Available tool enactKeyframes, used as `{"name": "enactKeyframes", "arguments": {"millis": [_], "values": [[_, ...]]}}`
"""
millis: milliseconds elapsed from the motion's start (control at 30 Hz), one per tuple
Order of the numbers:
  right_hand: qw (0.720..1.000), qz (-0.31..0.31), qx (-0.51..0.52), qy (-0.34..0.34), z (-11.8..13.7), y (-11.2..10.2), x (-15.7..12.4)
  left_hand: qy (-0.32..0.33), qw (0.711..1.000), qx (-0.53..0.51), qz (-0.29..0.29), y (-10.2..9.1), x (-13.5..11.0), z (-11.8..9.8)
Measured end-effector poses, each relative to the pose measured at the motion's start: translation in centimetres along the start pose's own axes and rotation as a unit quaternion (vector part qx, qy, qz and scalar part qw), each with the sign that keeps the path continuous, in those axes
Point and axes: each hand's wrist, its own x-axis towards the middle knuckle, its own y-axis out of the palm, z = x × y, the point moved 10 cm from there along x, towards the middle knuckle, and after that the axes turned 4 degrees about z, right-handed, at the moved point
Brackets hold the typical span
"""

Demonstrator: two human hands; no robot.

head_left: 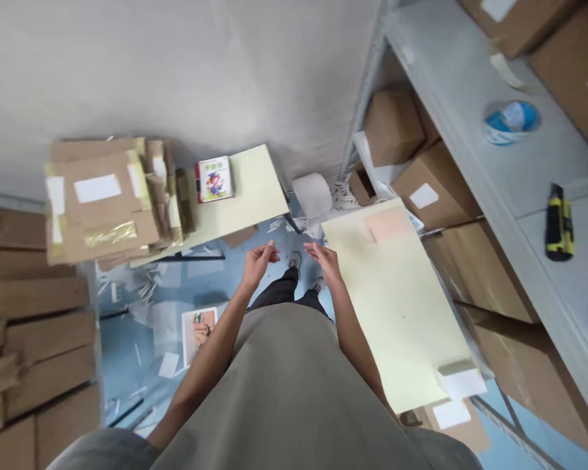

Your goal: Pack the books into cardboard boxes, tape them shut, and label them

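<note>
At far left a stack of flattened brown cardboard boxes (102,199) lies on a pale yellow rectangular tabletop (255,189), and a small white box with a colourful cartoon print (214,179) sits just beside the stack. Below that table's near edge the left hand (259,260) hangs over the littered blue floor (122,352) — fingers half curled, thumb close to the fingertips, nothing visible in them. The right hand (325,258) (palm turned inward) is loosely open and empty, just beside the corner of a second pale yellow tabletop (396,307). On the grey metal shelf (475,130) at right lie a blue tape roll (512,122) and a yellow-and-black utility knife (559,223)
</note>
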Motion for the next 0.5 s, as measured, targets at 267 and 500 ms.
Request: {"name": "enactKeyframes", "arguments": {"millis": [267,500], "values": [[0.985,0.128,-0.113,0.018,0.0,13.3,1.3,0.004,0.976,-0.183,-0.115,-12.7,-2.6,3.5],[0.961,0.213,-0.175,0.006,-2.3,29.4,5.6,0.042,0.952,-0.253,-0.168,-25.5,0.2,5.9]]}}
